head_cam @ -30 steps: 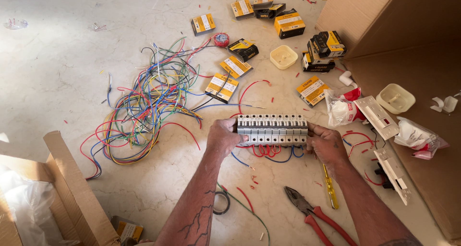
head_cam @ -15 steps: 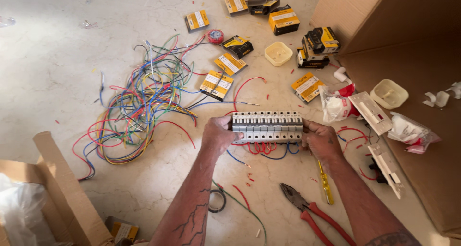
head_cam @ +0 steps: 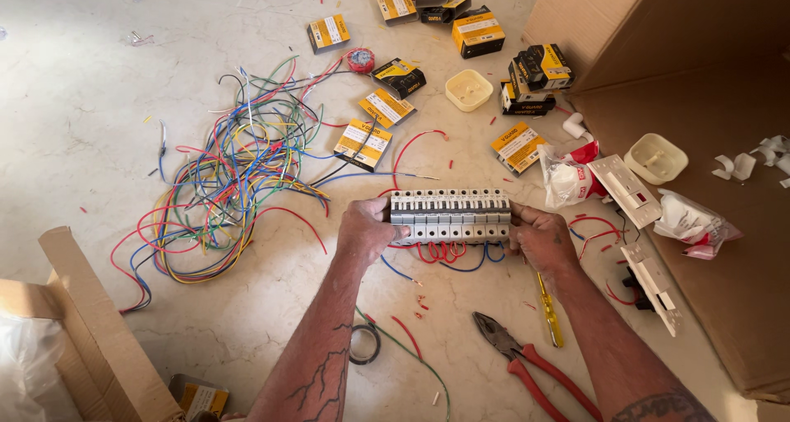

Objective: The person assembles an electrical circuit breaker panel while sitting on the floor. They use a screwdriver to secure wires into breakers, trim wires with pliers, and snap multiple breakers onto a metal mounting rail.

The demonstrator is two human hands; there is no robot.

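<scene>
I hold a grey row of circuit breakers (head_cam: 450,215) level above the marble floor, one hand at each end. My left hand (head_cam: 367,229) clamps its left end, and my right hand (head_cam: 539,236) clamps its right end. Short red and blue wire loops (head_cam: 448,254) hang from the underside of the row. Below my right hand lie a yellow-handled screwdriver (head_cam: 549,309) and red-handled pliers (head_cam: 527,361) on the floor.
A big tangle of coloured wires (head_cam: 234,171) lies to the left. Several yellow and black small boxes (head_cam: 387,107) are scattered behind. Flattened cardboard (head_cam: 699,101) with white switch plates (head_cam: 625,190) and plastic bags fills the right. A tape roll (head_cam: 363,344) sits near my left forearm; an open carton (head_cam: 82,340) bottom left.
My hands keep the same hold on the breaker row. The camera view has shifted slightly, so the floor items appear a little lower and to the left.
</scene>
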